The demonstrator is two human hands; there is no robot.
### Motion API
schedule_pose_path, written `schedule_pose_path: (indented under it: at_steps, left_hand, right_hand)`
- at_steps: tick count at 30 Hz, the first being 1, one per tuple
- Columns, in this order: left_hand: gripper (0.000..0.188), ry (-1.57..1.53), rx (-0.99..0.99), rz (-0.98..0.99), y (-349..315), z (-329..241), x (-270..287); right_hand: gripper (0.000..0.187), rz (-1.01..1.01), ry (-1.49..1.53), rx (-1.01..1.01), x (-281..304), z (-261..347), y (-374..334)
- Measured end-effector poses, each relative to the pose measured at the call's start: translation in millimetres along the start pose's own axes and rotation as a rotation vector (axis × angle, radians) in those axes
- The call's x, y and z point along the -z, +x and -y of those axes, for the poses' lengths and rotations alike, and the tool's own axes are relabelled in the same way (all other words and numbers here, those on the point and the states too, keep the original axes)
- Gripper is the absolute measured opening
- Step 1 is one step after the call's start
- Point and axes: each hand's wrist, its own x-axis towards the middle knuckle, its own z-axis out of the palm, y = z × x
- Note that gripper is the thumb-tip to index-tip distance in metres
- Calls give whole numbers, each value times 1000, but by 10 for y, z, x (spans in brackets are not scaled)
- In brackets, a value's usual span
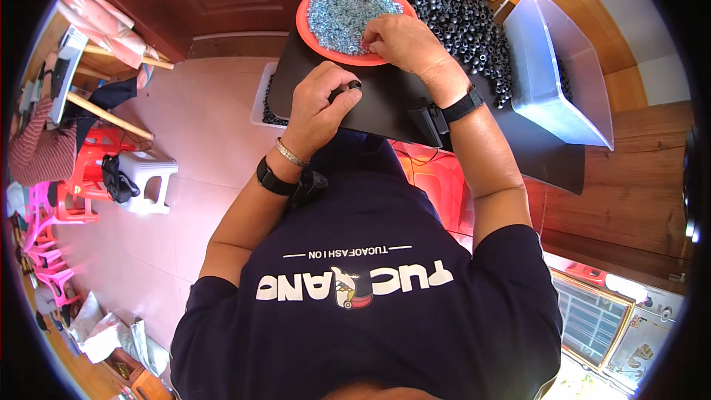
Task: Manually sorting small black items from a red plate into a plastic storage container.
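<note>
My left hand (317,102) is closed round a small black plastic part (355,85), which shows at the fingertips above the dark table (385,96). Over the near right side of a round red tray (302,21), my right hand (406,41) has its fingers pinched among small silvery metal pieces (344,15). What that pinch holds, if anything, is hidden by the fingers. A large heap of black, ring-like plastic parts (459,26) spreads beside the tray, to the right of it.
A translucent plastic bin (552,78) lies on its side at the table's right. Below the left table edge stands a white container (261,104) of black parts. Stools, a white one (152,178) among them, and a seated person (44,141) are at the far left.
</note>
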Motion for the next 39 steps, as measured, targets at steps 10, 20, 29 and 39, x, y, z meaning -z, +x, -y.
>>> schedule_pose_path:
  at_steps: [10, 20, 29, 39]
  left_hand:
    - [15, 9, 11, 0, 8, -14, -5]
    - [15, -16, -5, -96, 15, 6, -41]
    - [15, -6, -35, -175, 19, 54, -54]
    - [14, 49, -156, -221, -20, -9, -51]
  right_hand:
    - [12, -95, 167, 10, -2, -81, -48]
    - [11, 229, 1206, -79, 292, 220, -148]
    - [7, 319, 1085, -76, 275, 374, -179]
    - [35, 422, 1127, -146, 261, 451, -161]
